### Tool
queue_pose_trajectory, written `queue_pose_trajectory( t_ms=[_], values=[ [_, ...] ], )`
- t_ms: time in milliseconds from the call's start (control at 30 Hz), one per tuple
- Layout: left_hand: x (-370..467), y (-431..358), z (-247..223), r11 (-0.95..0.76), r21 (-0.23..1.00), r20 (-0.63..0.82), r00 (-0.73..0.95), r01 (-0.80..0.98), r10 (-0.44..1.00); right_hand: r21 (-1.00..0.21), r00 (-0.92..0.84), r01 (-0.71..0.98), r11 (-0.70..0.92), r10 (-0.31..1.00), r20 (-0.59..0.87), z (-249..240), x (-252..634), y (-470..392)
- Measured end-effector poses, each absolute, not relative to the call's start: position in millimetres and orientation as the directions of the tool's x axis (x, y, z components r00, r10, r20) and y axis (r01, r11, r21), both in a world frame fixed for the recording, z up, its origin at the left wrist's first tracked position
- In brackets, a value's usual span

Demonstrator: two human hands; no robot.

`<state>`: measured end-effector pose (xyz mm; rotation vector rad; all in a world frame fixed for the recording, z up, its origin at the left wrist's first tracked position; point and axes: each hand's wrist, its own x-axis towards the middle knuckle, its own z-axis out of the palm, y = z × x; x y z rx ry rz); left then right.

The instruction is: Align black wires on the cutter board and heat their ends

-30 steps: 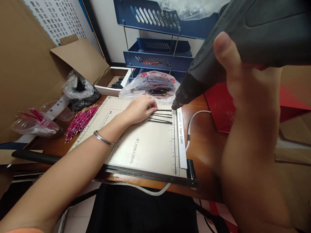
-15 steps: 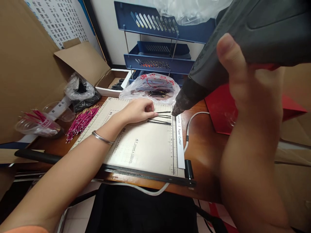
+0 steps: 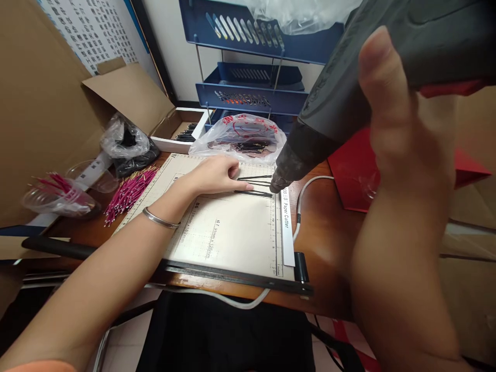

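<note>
Several thin black cords [image 3: 258, 193] lie side by side on the cream bed of a paper cutter [image 3: 228, 232]. My left hand [image 3: 219, 174] rests on the bed with curled fingers, its thumb pressed on the cords near their left ends. A silver bangle circles that wrist. My right hand [image 3: 399, 108] grips a dark grey heat gun [image 3: 329, 119], thumb along its side. The gun slants down to the left, its nozzle just over the cords' right ends. The right fingers are mostly hidden behind the gun and the hand.
Magenta cords [image 3: 129, 195] are heaped left of the cutter, by a clear cup [image 3: 60, 196] and a black plastic bag [image 3: 127, 147]. Behind stand an open box [image 3: 165, 124], a clear bag [image 3: 240, 132] and a blue rack [image 3: 251, 95]. Red paper [image 3: 351, 175] lies at right.
The heat gun's nozzle has shifted slightly toward me, along the cords' right ends. My left thumb has also slid a little toward me across the cords.
</note>
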<state>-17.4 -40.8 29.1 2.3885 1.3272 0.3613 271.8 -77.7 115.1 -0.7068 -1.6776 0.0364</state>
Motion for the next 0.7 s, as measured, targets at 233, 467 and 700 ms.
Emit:
queue_pose_trajectory(
  t_ms=[233, 467, 700],
  values=[
    [-12, -42, 33, -0.451, 0.42, 0.001, 0.497, 0.787, 0.868, -0.398, -0.048, 0.517, 0.758, 0.49, 0.87, 117, 283, -70],
    [-12, -42, 36, -0.452, 0.419, -0.032, 0.51, 0.788, 0.859, -0.426, 0.003, 0.481, 0.766, 0.485, 0.875, 118, 280, -69],
    [-13, -41, 33, -0.475, 0.424, -0.002, 0.525, 0.771, 0.851, -0.421, -0.01, 0.513, 0.748, 0.496, 0.868, 118, 280, -70]
  ],
)
